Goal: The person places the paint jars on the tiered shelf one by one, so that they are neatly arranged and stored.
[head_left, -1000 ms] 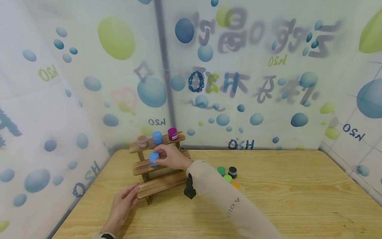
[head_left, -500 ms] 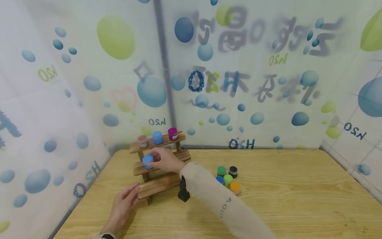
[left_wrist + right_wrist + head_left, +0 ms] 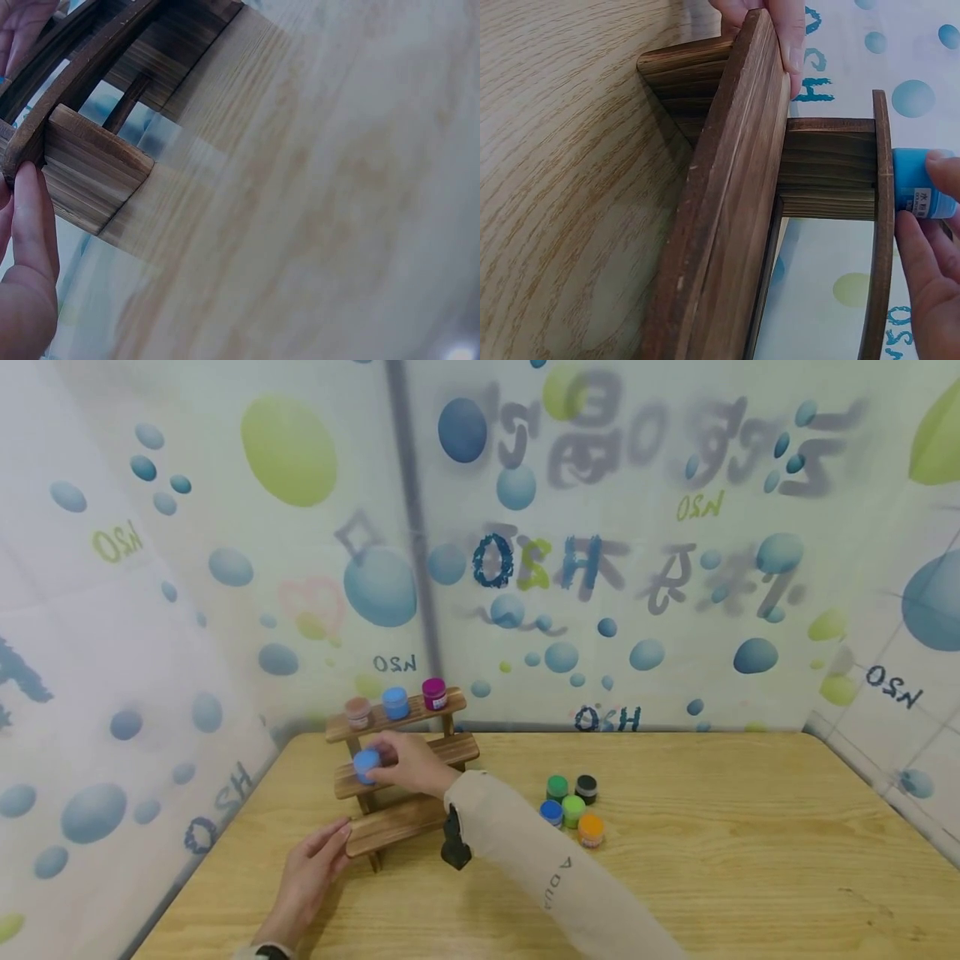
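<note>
The right hand (image 3: 411, 763) pinches one blue jar (image 3: 366, 766), left on the middle shelf (image 3: 454, 749). The left hand (image 3: 309, 868) seems to hold the low shelf (image 3: 396, 827). Three jars (image 3: 395, 703) stand up top; five more jars (image 3: 573, 811) sit to the right.

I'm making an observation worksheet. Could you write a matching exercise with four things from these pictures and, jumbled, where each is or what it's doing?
Things
1. purple jar
2. right hand
3. orange jar
4. left hand

Places and states
A. standing on the table
B. gripping the lowest shelf
C. on the top shelf
D. holding a light blue jar at the middle shelf

Pairs: 1-C, 2-D, 3-A, 4-B
</note>
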`<action>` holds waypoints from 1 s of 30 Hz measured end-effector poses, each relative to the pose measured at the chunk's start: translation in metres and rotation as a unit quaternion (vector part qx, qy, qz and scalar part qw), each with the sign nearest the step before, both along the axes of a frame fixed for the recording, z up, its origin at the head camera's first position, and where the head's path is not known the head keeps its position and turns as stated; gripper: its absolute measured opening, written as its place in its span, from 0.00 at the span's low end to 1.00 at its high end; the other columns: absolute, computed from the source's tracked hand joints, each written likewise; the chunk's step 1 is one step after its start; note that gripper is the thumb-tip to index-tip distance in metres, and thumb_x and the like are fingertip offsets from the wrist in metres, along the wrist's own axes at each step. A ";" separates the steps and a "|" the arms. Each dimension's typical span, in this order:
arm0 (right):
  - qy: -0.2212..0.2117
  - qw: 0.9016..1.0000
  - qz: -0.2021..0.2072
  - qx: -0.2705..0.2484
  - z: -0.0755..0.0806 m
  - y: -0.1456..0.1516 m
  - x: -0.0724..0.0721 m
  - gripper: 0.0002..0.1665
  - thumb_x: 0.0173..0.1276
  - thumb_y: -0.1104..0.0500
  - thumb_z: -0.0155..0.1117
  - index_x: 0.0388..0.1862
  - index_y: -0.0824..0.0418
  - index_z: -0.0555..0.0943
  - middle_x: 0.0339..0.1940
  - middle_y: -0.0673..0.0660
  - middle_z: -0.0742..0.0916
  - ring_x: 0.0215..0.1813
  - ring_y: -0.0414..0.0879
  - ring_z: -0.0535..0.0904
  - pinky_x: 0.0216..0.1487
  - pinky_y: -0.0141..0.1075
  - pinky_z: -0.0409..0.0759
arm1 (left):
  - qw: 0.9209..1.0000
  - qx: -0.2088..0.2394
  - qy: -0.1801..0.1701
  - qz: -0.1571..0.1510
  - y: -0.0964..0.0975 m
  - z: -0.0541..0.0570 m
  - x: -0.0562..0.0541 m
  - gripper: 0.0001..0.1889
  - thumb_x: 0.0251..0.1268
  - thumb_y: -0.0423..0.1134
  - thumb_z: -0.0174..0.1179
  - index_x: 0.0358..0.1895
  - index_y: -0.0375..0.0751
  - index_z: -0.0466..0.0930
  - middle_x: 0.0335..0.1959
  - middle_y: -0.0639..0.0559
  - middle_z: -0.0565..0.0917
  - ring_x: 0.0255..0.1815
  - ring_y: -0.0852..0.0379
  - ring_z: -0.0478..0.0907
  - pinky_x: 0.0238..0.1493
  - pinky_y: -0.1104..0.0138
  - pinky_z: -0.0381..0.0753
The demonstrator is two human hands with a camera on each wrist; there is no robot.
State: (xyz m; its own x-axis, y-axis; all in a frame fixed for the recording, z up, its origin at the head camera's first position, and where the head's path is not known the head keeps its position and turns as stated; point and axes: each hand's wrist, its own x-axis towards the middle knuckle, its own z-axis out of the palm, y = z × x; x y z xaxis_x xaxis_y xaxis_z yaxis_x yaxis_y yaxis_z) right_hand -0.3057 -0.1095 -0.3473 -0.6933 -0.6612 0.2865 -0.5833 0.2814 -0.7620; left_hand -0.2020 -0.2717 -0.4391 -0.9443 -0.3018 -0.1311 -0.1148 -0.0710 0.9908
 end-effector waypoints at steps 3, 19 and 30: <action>0.001 1.000 -0.002 -0.003 0.000 0.000 0.000 0.22 0.56 0.61 0.65 0.51 0.61 0.73 0.47 0.54 0.80 0.46 0.38 0.76 0.44 0.23 0.73 | 1.000 0.002 0.002 0.000 0.000 0.001 0.000 0.28 0.57 0.45 0.59 0.58 0.32 0.68 0.41 0.56 0.77 0.37 0.65 0.76 0.39 0.74 0.77; 0.004 1.000 -0.005 0.008 0.002 0.014 0.002 0.26 0.57 0.57 0.64 0.54 0.63 0.72 0.46 0.54 0.81 0.47 0.40 0.76 0.45 0.24 0.73 | 0.999 0.027 0.015 0.007 0.000 -0.002 0.000 0.04 0.56 0.42 0.60 0.33 0.59 0.79 0.34 0.63 0.78 0.35 0.65 0.77 0.39 0.74 0.77; 0.050 0.999 0.019 0.005 -0.002 0.034 -0.002 0.20 0.57 0.60 0.64 0.48 0.65 0.75 0.42 0.56 0.82 0.43 0.40 0.77 0.43 0.24 0.74 | 1.000 0.023 0.007 0.006 -0.001 -0.001 0.000 0.04 0.56 0.43 0.60 0.31 0.63 0.79 0.33 0.64 0.78 0.34 0.66 0.76 0.37 0.75 0.77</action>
State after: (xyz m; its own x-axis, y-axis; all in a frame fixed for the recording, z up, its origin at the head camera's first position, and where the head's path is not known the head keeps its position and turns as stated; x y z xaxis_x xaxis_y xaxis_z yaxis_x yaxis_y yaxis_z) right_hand -0.3080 -0.0754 -0.3495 -0.6363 -0.6895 0.3461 -0.6662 0.2649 -0.6971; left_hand -0.2016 -0.2722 -0.4400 -0.9426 -0.3068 -0.1320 -0.1001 -0.1176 0.9880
